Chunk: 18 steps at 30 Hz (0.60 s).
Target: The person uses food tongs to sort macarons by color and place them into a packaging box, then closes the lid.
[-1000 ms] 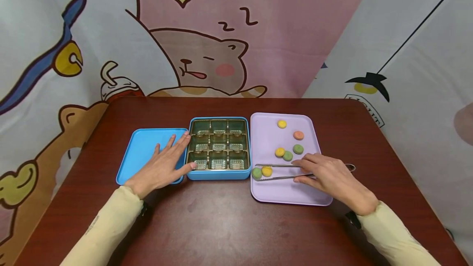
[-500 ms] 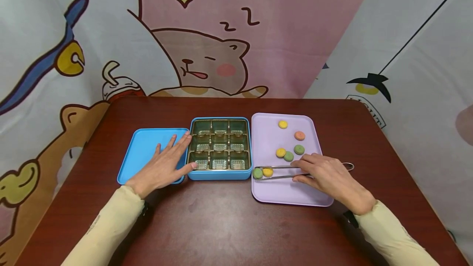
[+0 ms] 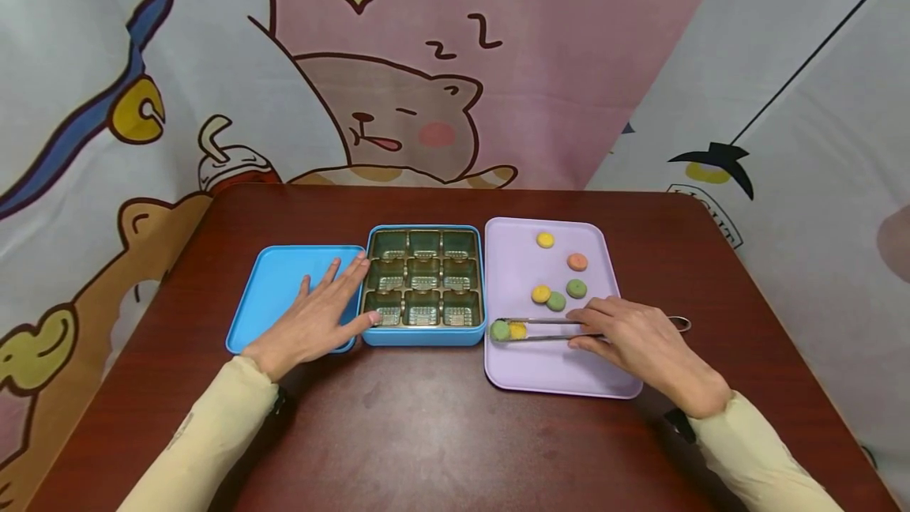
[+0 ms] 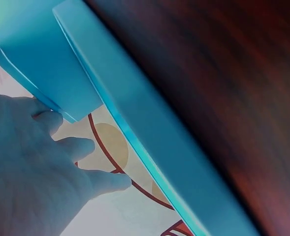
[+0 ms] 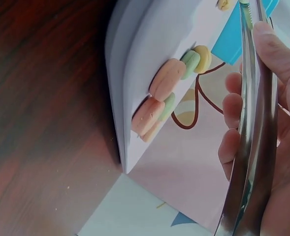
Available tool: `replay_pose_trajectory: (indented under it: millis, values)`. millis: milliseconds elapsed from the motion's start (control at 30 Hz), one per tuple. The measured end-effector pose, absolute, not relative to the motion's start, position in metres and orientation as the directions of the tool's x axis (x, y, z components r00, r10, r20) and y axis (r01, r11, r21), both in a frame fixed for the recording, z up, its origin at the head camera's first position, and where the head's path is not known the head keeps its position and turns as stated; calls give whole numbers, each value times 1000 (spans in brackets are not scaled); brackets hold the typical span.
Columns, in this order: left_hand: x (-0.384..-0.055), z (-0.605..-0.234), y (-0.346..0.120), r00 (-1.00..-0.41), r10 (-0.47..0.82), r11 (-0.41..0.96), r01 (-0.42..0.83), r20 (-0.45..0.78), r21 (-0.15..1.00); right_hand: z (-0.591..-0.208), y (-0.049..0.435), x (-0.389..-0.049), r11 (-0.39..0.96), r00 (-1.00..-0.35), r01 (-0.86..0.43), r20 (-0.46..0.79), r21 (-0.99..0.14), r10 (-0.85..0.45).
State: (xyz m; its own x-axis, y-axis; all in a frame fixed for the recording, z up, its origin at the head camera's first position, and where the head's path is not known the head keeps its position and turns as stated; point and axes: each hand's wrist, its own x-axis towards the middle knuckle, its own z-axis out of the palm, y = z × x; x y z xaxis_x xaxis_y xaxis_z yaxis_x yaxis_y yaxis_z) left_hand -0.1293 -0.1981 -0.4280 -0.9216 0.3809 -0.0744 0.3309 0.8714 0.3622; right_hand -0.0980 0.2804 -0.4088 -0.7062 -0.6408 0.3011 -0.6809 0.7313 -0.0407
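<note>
1. From my head feed I watch a dark reddish-brown table (image 3: 426,433), its grain streaky, its far corners rounded;
2. leftmost on it I see a flat blue lid (image 3: 277,283);
3. beside that, a blue box (image 3: 426,336);
4. rightmost, a lavender tray (image 3: 554,370), just beside the box.

Dk red-brown tbl (image 3: 419,433) w/ cartoon bkdrop (image 3: 569,46) behind, incl. sleeping animal (image 3: 398,105) & yellow bell (image 3: 128,113).

From the box (image 3: 424,337): lid (image 3: 279,279) left, tray (image 3: 554,374) right, maybe touching, with macarons (image 3: 577,288) on it, tongs (image 3: 547,321) around two, table (image 3: 412,441) underneath, cloth (image 3: 554,38) behind.
</note>
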Motion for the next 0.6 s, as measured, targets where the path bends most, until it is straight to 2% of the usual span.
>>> replay_pose_trajectory:
  millis: [267, 600]
  values:
    - [-130, -427, -204, -911, 407, 842, 345, -67, 415, -401, 286, -93, 756, -723, -653, 345, -57, -598]
    - [-132, -430, -208, -905, 420, 834, 356, -65, 422, -389, 285, -90, 770, -730, -635, 374, -65, -572]
